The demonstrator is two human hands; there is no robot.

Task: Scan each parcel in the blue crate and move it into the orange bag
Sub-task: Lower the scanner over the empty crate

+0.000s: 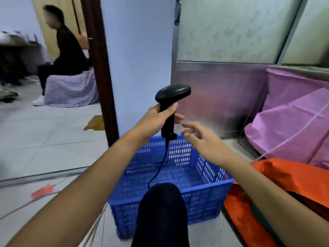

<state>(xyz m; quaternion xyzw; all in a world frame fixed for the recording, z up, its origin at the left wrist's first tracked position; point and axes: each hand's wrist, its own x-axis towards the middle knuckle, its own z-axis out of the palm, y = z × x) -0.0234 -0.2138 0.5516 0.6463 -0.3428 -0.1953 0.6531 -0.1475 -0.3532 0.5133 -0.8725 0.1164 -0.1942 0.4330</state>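
My left hand (156,120) grips the handle of a black barcode scanner (171,97), held upright above the far edge of the blue crate (210,189). Its cable hangs down into the crate. No parcel shows on the crate's perforated floor. To the right of the scanner handle hovers my right hand (201,138), fingers spread and holding nothing. The orange bag (293,177) lies on the floor to the right of the crate, partly under my right forearm.
My dark-clad knee (160,214) covers the crate's near wall. Pink bags (288,122) are stacked at the right against a metal door. A person in black (67,54) sits on a covered seat at the far left. A dark door frame (101,68) stands behind the crate.
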